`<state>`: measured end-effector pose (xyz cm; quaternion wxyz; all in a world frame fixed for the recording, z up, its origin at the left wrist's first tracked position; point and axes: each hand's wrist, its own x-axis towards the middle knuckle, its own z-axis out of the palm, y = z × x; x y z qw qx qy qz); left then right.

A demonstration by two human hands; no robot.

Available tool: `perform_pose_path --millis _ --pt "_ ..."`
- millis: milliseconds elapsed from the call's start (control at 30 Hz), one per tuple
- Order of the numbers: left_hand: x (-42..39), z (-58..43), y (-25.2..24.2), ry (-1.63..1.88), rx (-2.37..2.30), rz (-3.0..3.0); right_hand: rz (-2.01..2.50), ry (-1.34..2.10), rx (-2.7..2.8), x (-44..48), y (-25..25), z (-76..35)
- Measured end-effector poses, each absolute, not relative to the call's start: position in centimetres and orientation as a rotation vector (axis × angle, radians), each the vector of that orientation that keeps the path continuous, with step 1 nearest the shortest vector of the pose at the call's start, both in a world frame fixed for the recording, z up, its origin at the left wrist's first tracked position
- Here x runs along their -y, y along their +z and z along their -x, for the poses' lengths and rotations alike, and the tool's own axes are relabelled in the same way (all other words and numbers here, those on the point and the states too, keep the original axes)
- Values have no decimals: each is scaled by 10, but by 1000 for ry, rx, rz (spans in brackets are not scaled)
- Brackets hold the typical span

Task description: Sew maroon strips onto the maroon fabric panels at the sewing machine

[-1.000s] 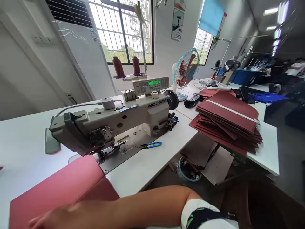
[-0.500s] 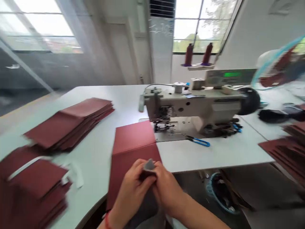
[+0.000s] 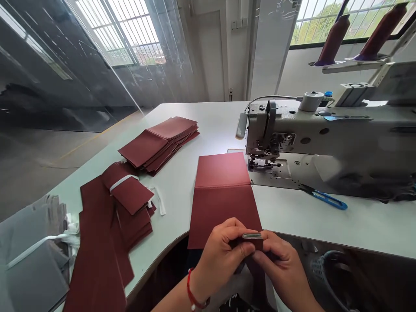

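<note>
Both my hands meet at the table's near edge, pinching a small dark red folded piece with a grey edge. My left hand, a red string round its wrist, grips it from the left. From the right, my right hand closes on the same piece. Just beyond them a folded red panel lies flat on the white table, its far end by the presser foot of the grey sewing machine.
A stack of red panels lies at the left middle, more red pieces with white bands nearer left. Blue-handled snips lie by the machine base. Two thread cones stand behind. A basket sits under the table.
The view has swung left from the fan and the right-hand stack toward the machine's needle end. My hands came together on the small folded piece and now hold it steadier, closer in.
</note>
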<state>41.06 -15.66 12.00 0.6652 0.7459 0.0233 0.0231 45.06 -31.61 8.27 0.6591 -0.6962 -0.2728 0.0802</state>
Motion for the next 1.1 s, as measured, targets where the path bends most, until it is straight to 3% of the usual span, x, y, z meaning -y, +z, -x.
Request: perform_pose_path --millis 733,933,1100 --pt "144 -419 140 -29 -185 -1750 1659 -15 674 298 76 -441" --pt "85 -531 145 -49 -158 -2029 1859 234 934 259 93 -523" --pt "58 -647 108 20 -167 -2331 2059 143 737 211 85 -628"
